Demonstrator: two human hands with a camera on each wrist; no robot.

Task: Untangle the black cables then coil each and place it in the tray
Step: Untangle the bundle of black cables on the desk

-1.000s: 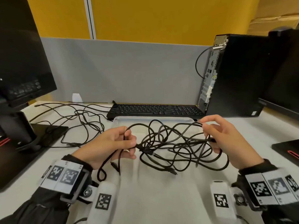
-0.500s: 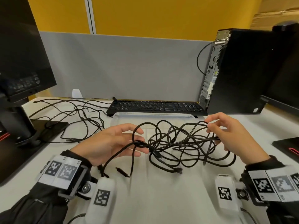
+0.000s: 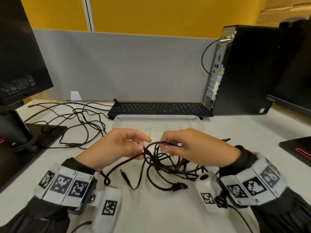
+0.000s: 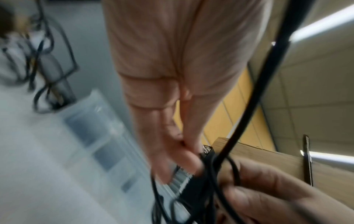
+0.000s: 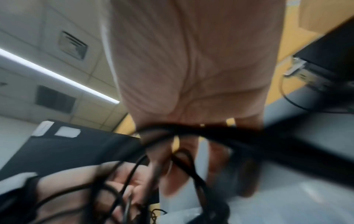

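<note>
Left hand (image 3: 117, 146) is pinching a strand of the black cables (image 3: 161, 167) at the knot, fingertips curled on it; the tangle is hanging between both hands, trailing onto the table (image 3: 151, 212) just before the clear tray (image 3: 158, 118); right hand (image 3: 193, 148) is gripping the bundle, fingers curled round several loops

Bare desk (image 3: 151, 207) lies open behind the fingers (image 3: 141, 140); ahead stand the tray (image 3: 201, 124), then the keyboard (image 3: 158, 108); loose cables (image 3: 80, 121) sprawl left.
</note>
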